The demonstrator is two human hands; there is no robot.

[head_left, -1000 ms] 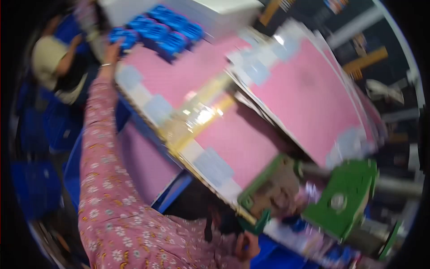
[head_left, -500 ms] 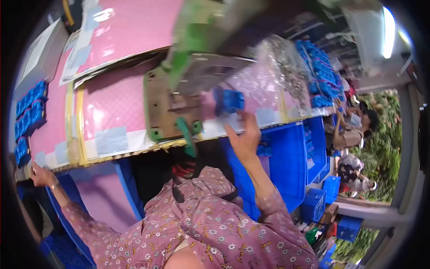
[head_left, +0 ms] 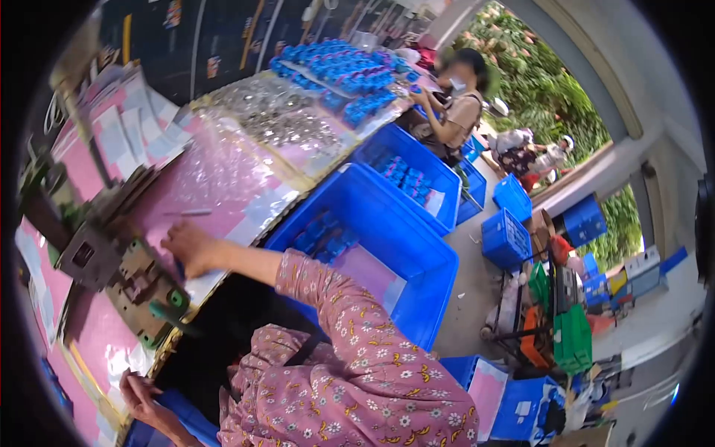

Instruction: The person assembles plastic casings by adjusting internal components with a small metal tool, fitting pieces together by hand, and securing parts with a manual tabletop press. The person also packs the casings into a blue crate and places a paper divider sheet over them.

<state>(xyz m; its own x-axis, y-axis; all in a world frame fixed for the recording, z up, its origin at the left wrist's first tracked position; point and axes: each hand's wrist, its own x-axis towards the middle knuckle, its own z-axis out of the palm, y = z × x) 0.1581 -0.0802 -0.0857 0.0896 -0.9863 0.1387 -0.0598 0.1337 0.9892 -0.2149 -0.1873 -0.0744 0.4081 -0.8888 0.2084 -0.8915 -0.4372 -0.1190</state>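
Far left I've got the green-and-brown press (head_left: 139, 292) on the pink tabletop (head_left: 97, 320), left hand (head_left: 143, 398) at the tabletop's near edge, fingers loosely bent, can't tell if it's gripping anything. Right hand (head_left: 191, 249) next, down at the tabletop just beside the press, fingers curled, grip hidden from me; wall stickers (head_left: 213, 67) behind, too small to read. Then blue bin (head_left: 421, 287), blue parts (head_left: 324, 237) inside.

Pink shirt (head_left: 372, 372) with white flowers and yellow motifs, pink tabletop (head_left: 93, 328), blue bin (head_left: 424, 279), brown-and-green machine (head_left: 130, 302)
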